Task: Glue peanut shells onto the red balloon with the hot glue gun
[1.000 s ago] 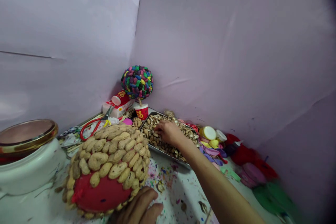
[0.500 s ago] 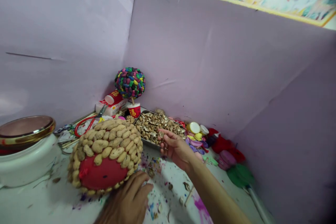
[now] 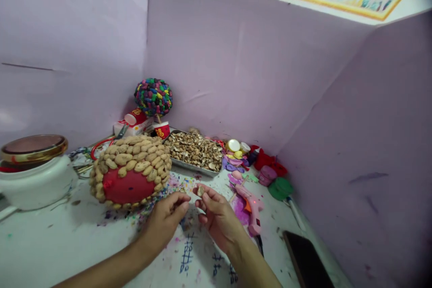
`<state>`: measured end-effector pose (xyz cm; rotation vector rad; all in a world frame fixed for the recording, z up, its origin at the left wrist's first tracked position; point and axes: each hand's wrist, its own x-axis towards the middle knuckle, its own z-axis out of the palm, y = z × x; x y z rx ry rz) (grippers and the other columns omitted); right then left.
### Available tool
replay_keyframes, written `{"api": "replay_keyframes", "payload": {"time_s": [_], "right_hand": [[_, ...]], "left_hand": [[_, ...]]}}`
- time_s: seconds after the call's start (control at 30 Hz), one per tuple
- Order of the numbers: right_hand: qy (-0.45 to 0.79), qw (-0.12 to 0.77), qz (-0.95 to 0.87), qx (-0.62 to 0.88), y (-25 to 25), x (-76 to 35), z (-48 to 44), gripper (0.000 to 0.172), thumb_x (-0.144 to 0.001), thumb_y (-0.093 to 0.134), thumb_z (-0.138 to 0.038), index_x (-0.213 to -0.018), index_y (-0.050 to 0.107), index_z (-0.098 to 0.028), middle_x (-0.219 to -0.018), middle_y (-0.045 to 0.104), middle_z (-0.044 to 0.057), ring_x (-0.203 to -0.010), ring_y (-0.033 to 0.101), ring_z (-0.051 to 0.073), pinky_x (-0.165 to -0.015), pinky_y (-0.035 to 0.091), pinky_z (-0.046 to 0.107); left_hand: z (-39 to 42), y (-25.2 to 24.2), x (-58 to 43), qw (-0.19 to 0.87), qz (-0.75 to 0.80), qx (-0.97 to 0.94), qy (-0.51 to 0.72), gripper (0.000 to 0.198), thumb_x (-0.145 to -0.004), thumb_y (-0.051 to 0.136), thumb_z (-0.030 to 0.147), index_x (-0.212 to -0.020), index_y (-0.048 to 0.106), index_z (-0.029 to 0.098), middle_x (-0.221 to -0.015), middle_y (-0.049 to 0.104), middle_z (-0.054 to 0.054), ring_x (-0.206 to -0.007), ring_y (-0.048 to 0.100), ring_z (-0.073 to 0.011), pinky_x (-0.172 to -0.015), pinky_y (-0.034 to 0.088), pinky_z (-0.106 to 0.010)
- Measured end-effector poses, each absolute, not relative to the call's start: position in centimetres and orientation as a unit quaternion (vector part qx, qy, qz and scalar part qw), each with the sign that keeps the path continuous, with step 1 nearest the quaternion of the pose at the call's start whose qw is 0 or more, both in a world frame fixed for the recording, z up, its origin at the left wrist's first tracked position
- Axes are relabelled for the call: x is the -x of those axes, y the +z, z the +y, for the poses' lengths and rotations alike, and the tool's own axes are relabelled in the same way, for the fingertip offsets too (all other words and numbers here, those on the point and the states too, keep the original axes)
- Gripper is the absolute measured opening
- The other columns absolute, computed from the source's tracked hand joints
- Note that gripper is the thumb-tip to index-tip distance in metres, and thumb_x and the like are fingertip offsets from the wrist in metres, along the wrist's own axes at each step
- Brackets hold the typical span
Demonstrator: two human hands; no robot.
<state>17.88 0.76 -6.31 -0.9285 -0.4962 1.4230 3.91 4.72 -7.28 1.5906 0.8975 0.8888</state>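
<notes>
My right hand (image 3: pixel 218 216) pinches a small peanut shell (image 3: pixel 200 190) between thumb and fingertips, above the paint-spattered white table (image 3: pixel 50 243). My left hand (image 3: pixel 165 218) hovers close beside it, fingers curled and reaching toward the shell, holding nothing that I can see. Just left of both hands rests a red balloon covered with glued peanut shells (image 3: pixel 130 172). Behind the hands stands a metal tray (image 3: pixel 192 167) heaped with loose shells.
A white pot with a gold-rimmed lid (image 3: pixel 32 168) stands at the left. A multicoloured ball ornament (image 3: pixel 153 97), red scissors (image 3: pixel 97 147), a pink glue gun (image 3: pixel 251 207), loose balloons (image 3: pixel 236 162) and a dark phone (image 3: pixel 305 261) lie around. Purple partition walls close the back and right.
My right hand left the tray with a shell and drew back toward me. My left hand let go of the shell-covered balloon and moved to meet the right. The view shifted right.
</notes>
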Motion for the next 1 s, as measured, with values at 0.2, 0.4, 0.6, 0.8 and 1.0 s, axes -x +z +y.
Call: {"api": "replay_keyframes", "payload": {"time_s": [0.2,0.4,0.6,0.8,1.0], "right_hand": [[0.610,0.646,-0.216,0.405,-7.6,-17.8,-0.4,0.033,-0.057,0.079,-0.027,-0.085,0.065,-0.016,-0.065,0.060,0.000,-0.050,0.050,0.007,-0.037,0.027,0.015],[0.634,0.637,-0.218,0.381,-8.0,-17.2,-0.6,0.035,-0.057,0.078,-0.030,-0.086,0.063,-0.019,-0.061,0.059,-0.002,-0.051,0.058,0.013,-0.048,0.042,0.025],[0.620,0.633,-0.216,0.411,-8.3,-17.0,-0.7,0.038,-0.056,0.080,-0.030,-0.089,0.066,-0.018,-0.061,0.061,-0.002,-0.048,0.053,0.008,-0.039,0.033,0.015],[0.612,0.624,-0.259,0.411,-7.8,-16.7,-1.2,0.034,-0.061,0.077,-0.036,-0.087,0.068,-0.016,-0.058,0.059,-0.001,-0.046,0.051,0.007,-0.038,0.030,0.014],[0.578,0.632,-0.187,0.480,-8.5,-18.6,-1.1,0.040,-0.053,0.083,-0.034,-0.089,0.069,-0.022,-0.076,0.064,-0.001,-0.057,0.053,0.009,-0.044,0.041,0.016]], "left_hand": [[4.2,-6.8,-6.5,0.747,0.339,-0.463,0.335,0.024,-0.071,0.061,0.036,-0.066,0.055,0.013,-0.053,0.053,0.003,-0.043,0.043,-0.0061,-0.042,0.030,-0.017],[4.2,-7.6,-6.4,0.817,0.347,-0.356,0.290,0.024,-0.070,0.064,0.033,-0.067,0.052,0.013,-0.050,0.049,0.005,-0.037,0.039,-0.0035,-0.036,0.024,-0.015],[4.4,-7.5,-5.8,0.845,0.332,-0.317,0.275,0.022,-0.069,0.066,0.029,-0.072,0.052,0.013,-0.056,0.051,0.005,-0.039,0.041,-0.0025,-0.038,0.028,-0.015],[3.5,-6.5,-5.9,0.808,0.358,-0.386,0.265,0.030,-0.067,0.061,0.042,-0.065,0.050,0.014,-0.050,0.048,0.006,-0.033,0.038,-0.0037,-0.034,0.024,-0.017],[5.5,3.0,0.6,0.579,0.353,-0.620,0.396,0.027,-0.072,0.054,0.039,-0.077,0.061,0.013,-0.060,0.056,0.001,-0.041,0.047,-0.0061,-0.040,0.035,-0.018]]}}
